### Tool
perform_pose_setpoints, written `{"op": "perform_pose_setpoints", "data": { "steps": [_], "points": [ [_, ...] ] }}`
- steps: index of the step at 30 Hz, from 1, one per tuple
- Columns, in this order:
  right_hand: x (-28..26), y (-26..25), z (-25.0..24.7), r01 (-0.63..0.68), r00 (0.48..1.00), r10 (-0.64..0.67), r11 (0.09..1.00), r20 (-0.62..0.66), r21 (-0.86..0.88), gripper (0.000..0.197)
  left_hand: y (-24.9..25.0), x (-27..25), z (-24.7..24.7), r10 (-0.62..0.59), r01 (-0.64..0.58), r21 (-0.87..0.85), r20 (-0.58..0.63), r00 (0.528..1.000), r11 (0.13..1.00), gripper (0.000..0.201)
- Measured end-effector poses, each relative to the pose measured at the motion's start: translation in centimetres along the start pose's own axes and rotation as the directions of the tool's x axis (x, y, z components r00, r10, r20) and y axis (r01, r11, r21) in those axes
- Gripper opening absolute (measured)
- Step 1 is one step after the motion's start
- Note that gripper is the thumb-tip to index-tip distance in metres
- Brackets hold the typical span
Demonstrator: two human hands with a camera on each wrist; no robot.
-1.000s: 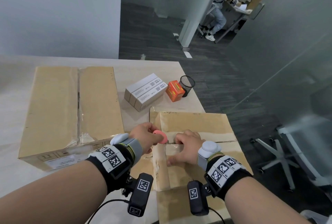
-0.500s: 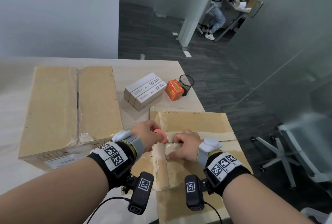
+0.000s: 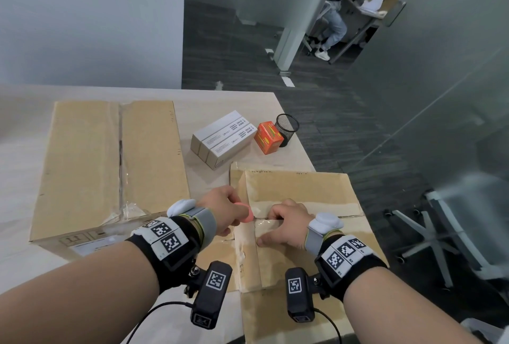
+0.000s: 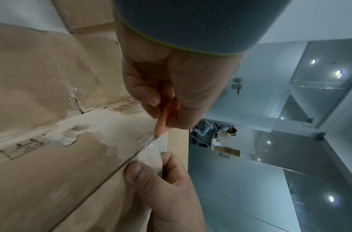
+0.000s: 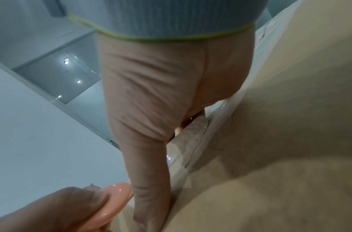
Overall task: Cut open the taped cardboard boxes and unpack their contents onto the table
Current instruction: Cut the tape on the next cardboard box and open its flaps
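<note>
Little moved: your left hand [image 3: 220,206] stayed with fingers [image 4: 145,94] clamped on the cutter [image 3: 245,212] at the box [image 3: 303,189] seam, near edge of the table [image 3: 220,101]. Your right hand [image 3: 286,223] pinched the tape [image 4: 151,155]. You needed a shallow blade and taut tape.

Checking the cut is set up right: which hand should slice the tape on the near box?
Left. The left hand grips the pink cutter, its blade tip on the tape seam. The right hand only grips the box edge beside it, steadying.

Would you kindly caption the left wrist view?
Left hand presses a pink cutter into tape on a cardboard box; right hand grips the box.
</note>
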State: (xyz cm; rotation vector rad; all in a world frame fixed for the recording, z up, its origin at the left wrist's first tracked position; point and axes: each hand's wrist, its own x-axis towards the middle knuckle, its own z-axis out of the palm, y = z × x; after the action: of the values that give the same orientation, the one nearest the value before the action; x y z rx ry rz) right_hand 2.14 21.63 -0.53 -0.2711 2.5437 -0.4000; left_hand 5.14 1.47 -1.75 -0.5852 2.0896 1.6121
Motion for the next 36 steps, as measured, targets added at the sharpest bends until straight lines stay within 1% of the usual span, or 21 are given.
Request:
{"op": "perform_pose_setpoints", "data": {
  "steps": [5,7,9,12,17,21,24,29,33,36],
  "points": [
    [0.1,0.2,0.1,-0.006,1.000,0.006,1.000,0.004,0.001,0.051,0.6,-0.2,0.6,0.028,-0.028,0.013,-0.032,0.999,1.000,0.023],
    [0.1,0.2,0.1,-0.002,1.000,0.002,1.000,0.000,0.001,0.051,0.8,-0.2,0.6,0.021,-0.020,0.024,-0.011,1.000,0.999,0.022],
    [0.0,0.2,0.1,0.009,1.000,-0.009,1.000,-0.008,0.002,0.050,0.5,-0.1,0.3,0.002,-0.003,0.022,0.016,1.000,1.000,0.027],
    [0.0,0.1,0.1,0.018,1.000,-0.018,1.000,-0.018,-0.013,0.049,0.0,-0.2,0.1,-0.018,0.018,-0.016,0.021,1.000,1.000,0.029],
    [0.2,0.2,0.1,0.016,1.000,-0.016,1.000,-0.007,-0.011,0.050,0.3,-0.5,0.4,-0.010,0.011,-0.006,0.031,0.999,1.000,0.026],
    [0.2,0.3,0.1,0.016,1.000,-0.016,1.000,-0.007,0.002,0.050,-0.1,-0.2,-0.1,-0.029,0.030,-0.029,0.057,0.998,0.999,0.029],
    [0.2,0.4,0.3,0.022,1.000,-0.022,1.000,-0.011,0.001,0.051,-0.5,-0.2,-0.1,-0.032,0.034,-0.035,0.051,0.998,0.999,0.029],
    [0.3,0.6,0.3,0.027,1.000,-0.027,1.000,-0.012,0.008,0.051,0.1,-0.5,0.3,-0.019,0.019,0.003,0.039,0.999,1.000,0.027],
    [0.3,0.5,0.3,0.026,1.000,-0.026,1.000,-0.010,0.012,0.050,-0.3,-0.3,-0.1,-0.043,0.046,-0.058,0.054,0.998,0.997,0.026],
    [0.3,0.6,0.3,0.028,0.999,-0.028,1.000,-0.017,0.013,0.051,-0.3,-0.4,0.2,-0.040,0.041,-0.031,0.035,0.999,0.999,0.026]
  ]
}}
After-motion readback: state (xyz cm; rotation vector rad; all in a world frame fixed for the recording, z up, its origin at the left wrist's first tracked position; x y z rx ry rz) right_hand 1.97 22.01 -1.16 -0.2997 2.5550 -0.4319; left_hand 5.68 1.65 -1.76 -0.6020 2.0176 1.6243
